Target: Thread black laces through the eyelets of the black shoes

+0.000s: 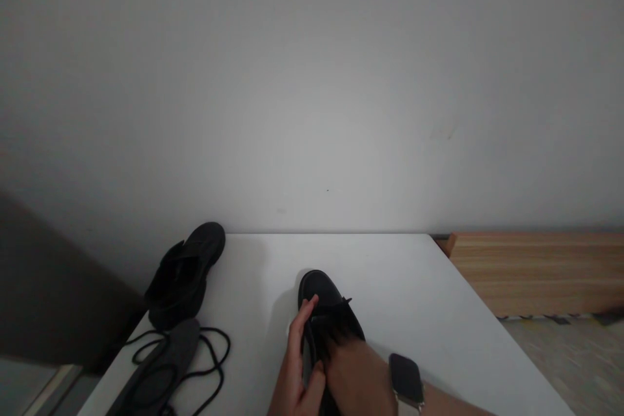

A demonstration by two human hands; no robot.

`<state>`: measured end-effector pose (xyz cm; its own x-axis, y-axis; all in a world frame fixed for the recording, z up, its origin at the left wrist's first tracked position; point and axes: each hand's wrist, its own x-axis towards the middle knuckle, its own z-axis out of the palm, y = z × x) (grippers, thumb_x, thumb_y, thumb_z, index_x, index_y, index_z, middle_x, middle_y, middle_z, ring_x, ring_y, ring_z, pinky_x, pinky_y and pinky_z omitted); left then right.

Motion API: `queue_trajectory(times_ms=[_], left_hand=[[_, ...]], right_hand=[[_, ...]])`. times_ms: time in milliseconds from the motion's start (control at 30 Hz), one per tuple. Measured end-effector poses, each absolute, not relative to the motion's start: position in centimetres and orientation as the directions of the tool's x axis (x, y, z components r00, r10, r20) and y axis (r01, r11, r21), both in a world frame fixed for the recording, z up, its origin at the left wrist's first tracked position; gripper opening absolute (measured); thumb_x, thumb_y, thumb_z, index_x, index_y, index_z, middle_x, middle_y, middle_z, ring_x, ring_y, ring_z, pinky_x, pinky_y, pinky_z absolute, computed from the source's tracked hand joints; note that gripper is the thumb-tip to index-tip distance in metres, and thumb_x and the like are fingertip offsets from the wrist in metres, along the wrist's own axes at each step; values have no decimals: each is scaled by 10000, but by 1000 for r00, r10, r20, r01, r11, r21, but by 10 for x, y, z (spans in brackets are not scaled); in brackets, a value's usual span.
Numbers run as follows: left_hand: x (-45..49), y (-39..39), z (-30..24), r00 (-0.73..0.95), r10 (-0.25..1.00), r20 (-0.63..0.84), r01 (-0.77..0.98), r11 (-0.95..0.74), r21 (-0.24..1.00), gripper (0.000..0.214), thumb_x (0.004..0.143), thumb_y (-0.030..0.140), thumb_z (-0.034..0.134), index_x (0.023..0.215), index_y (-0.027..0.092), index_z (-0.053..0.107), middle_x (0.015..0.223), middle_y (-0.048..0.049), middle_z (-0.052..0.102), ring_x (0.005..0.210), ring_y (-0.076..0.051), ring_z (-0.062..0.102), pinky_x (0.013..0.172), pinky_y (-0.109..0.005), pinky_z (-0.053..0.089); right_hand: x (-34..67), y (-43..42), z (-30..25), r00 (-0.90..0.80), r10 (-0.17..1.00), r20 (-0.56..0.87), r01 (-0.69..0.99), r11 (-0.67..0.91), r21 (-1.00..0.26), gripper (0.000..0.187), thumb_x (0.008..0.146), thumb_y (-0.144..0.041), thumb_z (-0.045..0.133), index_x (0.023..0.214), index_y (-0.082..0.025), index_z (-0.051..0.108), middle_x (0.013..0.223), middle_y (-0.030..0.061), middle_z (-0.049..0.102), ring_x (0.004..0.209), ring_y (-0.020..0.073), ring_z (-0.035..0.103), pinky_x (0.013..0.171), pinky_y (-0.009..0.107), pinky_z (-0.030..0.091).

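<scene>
A black shoe with a strap lies on the white tabletop, its toe pointing toward the wall. Along its left side, my left hand grips it, fingers stretched toward the toe and thumb near the opening. My right hand, with a dark watch on the wrist, reaches down into the shoe's opening. Its fingers are dark, blurred and mostly hidden there. At the table's far left rests a second black shoe.
Near the left edge is a long dark grey object with a looping black cord. A pale wall rises behind the white table. Beyond the table's right edge is a wooden board above a patterned floor.
</scene>
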<state>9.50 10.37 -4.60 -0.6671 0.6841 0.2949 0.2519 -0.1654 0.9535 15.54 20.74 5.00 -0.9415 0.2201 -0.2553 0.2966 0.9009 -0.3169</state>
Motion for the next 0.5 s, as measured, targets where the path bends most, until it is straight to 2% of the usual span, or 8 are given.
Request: queue_trajectory(times_ms=[100, 167, 233, 300, 333, 400, 433, 500], left_hand=[[94, 102, -44, -662, 699, 270, 250, -134, 959, 611, 953, 213, 417, 1543, 260, 264, 1636, -69, 297, 1516, -272, 236, 1260, -485, 147], [93, 102, -43, -657, 702, 275, 256, -136, 957, 605, 964, 221, 406, 1547, 278, 257, 1638, -58, 291, 1516, -275, 234, 1260, -491, 146], [92, 101, -42, -654, 699, 290, 262, -150, 953, 585, 978, 254, 401, 1546, 285, 261, 1632, -60, 301, 1506, -286, 259, 1253, -497, 177], [91, 99, -41, -656, 692, 300, 260, -165, 951, 573, 989, 293, 403, 1544, 278, 263, 1621, -78, 318, 1485, -299, 308, 1237, -503, 228], [90, 98, -40, -658, 689, 302, 262, -167, 951, 570, 993, 302, 403, 1545, 278, 259, 1615, -86, 324, 1475, -303, 326, 1229, -506, 247], [90, 97, -37, -644, 697, 317, 295, -156, 943, 553, 998, 291, 404, 1535, 290, 274, 1608, -89, 334, 1472, -302, 330, 1220, -515, 259], [90, 96, -36, -635, 698, 330, 325, -145, 934, 537, 998, 274, 402, 1524, 299, 295, 1605, -86, 337, 1475, -298, 322, 1218, -517, 258], [89, 96, -33, -625, 690, 365, 391, -127, 911, 506, 990, 237, 400, 1489, 305, 349, 1594, -84, 350, 1476, -290, 317, 1210, -516, 268]], right_hand=[[148, 202, 62, -842, 372, -390, 478, 851, -220, 403, 823, 44, 418, 1059, -21, 738, 933, 299, 767, 833, 439, 761, 618, 460, 591], [150, 205, 73, -842, 351, -410, 466, 856, -225, 359, 830, 26, 454, 1031, -28, 747, 945, 292, 766, 867, 438, 756, 650, 461, 595], [157, 215, 86, -885, 240, -398, 369, 883, -290, 296, 845, -35, 528, 1037, -100, 744, 1034, 224, 764, 950, 380, 742, 765, 430, 591], [170, 230, 93, -959, 93, -267, 201, 888, -413, 223, 890, -129, 559, 1022, -210, 720, 1095, 100, 741, 1046, 278, 695, 918, 371, 541], [176, 238, 93, -993, 97, -71, 119, 869, -481, 231, 935, -137, 488, 1007, -210, 695, 1046, 88, 722, 1017, 255, 677, 919, 383, 531], [189, 250, 83, -940, 264, 214, 89, 798, -596, 246, 977, -164, 414, 1085, -208, 631, 1071, 97, 659, 1014, 237, 639, 893, 392, 534], [194, 254, 74, -904, 343, 255, 107, 758, -643, 263, 958, -172, 459, 1186, -212, 584, 1157, 111, 620, 1052, 241, 622, 886, 393, 541], [199, 257, 52, -891, 394, 225, 128, 694, -708, 574, 849, -108, 562, 1393, -239, 434, 1368, 132, 505, 1170, 255, 580, 878, 381, 559]])
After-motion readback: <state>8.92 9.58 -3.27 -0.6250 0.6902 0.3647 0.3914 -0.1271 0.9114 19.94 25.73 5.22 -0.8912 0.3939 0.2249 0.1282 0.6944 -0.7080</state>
